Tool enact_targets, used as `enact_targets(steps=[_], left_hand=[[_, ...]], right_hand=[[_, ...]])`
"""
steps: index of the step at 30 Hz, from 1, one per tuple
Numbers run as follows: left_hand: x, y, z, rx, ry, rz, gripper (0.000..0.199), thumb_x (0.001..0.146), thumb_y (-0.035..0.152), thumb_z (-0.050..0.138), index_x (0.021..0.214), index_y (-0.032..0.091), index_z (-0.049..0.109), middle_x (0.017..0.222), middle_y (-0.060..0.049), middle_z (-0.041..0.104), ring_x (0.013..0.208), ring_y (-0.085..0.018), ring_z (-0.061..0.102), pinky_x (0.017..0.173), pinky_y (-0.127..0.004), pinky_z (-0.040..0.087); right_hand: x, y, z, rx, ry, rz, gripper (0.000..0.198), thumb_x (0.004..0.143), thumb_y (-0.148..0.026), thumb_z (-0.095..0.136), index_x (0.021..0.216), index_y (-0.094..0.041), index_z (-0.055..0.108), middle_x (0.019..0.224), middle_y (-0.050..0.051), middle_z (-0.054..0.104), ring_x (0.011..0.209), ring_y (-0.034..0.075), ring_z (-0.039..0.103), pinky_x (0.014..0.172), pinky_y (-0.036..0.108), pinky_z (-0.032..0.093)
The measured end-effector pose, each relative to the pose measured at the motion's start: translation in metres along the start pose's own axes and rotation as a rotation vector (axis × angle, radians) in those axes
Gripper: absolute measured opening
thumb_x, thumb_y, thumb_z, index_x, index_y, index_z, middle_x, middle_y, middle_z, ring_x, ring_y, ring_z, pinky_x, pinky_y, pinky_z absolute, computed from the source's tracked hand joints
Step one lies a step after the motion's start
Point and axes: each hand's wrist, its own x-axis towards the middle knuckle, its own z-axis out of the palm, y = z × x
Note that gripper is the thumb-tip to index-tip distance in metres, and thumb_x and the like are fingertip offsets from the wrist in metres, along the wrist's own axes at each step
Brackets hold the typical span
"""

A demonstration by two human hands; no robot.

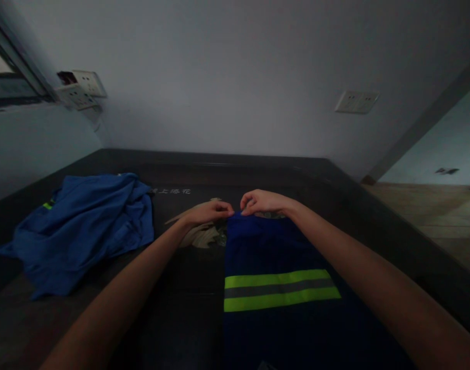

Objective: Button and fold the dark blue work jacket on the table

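Observation:
A dark blue work garment (273, 252) lies spread on the dark table, with a yellow-green and grey reflective band across it. My left hand (213, 209) pinches the garment's far left corner between thumb and fingers. Right beside it, my right hand (260, 201) has its fingers closed on the same far edge. The fingertips of both hands are close together. The near part of the garment runs out of the bottom of the view.
A crumpled blue garment (92, 226) with a yellow-green strip lies at the left of the dark table (173, 318). Printed beige decoration (200, 236) shows on the tabletop beside my left hand. Behind stands a wall with a socket plate (357, 102); more sockets (80, 90) are at upper left.

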Motion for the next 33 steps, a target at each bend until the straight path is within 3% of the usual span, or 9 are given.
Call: enact_targets(steps=[6,12,16,20,24,33], left_hand=[[0.003,-0.008,0.001,-0.056,0.031,-0.025,0.022,0.072,0.035,0.067,0.072,0.014,0.059,0.06,0.005,0.049,0.057,-0.007,0.041,0.056,-0.02,0.031],[0.007,-0.012,0.007,-0.109,0.093,0.013,0.029,0.064,0.033,0.074,0.067,0.014,0.051,0.068,0.004,0.051,0.064,-0.008,0.047,0.061,-0.021,0.036],[0.005,-0.009,0.005,-0.081,0.063,0.003,0.027,0.077,0.041,0.062,0.078,0.014,0.057,0.068,0.003,0.05,0.061,-0.008,0.043,0.056,-0.02,0.032],[0.001,-0.006,0.0,-0.078,0.007,-0.083,0.039,0.087,0.048,0.042,0.082,0.013,0.059,0.07,0.001,0.051,0.063,-0.01,0.045,0.056,-0.022,0.033],[-0.001,-0.006,-0.003,0.007,-0.108,-0.057,0.029,0.083,0.042,0.053,0.083,0.014,0.059,0.073,0.002,0.051,0.068,-0.01,0.045,0.064,-0.023,0.035],[0.002,-0.012,0.006,-0.133,-0.019,-0.055,0.028,0.071,0.036,0.068,0.069,0.014,0.051,0.065,0.005,0.046,0.061,-0.008,0.041,0.058,-0.021,0.031]], right_hand=[[0.003,0.003,0.002,-0.181,-0.049,-0.02,0.027,0.075,-0.042,0.064,0.068,-0.016,0.062,0.055,-0.004,0.051,0.051,0.008,0.045,0.051,0.022,0.032],[0.006,0.002,0.007,-0.161,0.013,-0.048,0.02,0.072,-0.034,0.067,0.08,-0.015,0.065,0.061,-0.002,0.058,0.055,0.009,0.048,0.053,0.022,0.032],[0.005,-0.001,0.009,-0.154,0.004,0.002,0.021,0.069,-0.032,0.071,0.077,-0.014,0.064,0.059,-0.003,0.058,0.053,0.008,0.046,0.052,0.022,0.03],[0.004,-0.003,0.01,-0.077,-0.014,0.002,0.018,0.069,-0.027,0.071,0.075,-0.014,0.061,0.054,-0.005,0.055,0.048,0.006,0.042,0.051,0.021,0.028],[0.004,-0.002,0.011,-0.002,-0.024,0.001,0.02,0.069,-0.03,0.07,0.078,-0.015,0.061,0.056,-0.006,0.055,0.049,0.006,0.041,0.051,0.021,0.028],[0.007,-0.002,0.012,-0.107,-0.018,-0.028,0.018,0.072,-0.032,0.067,0.077,-0.015,0.065,0.066,-0.003,0.056,0.061,0.009,0.046,0.058,0.023,0.031]])
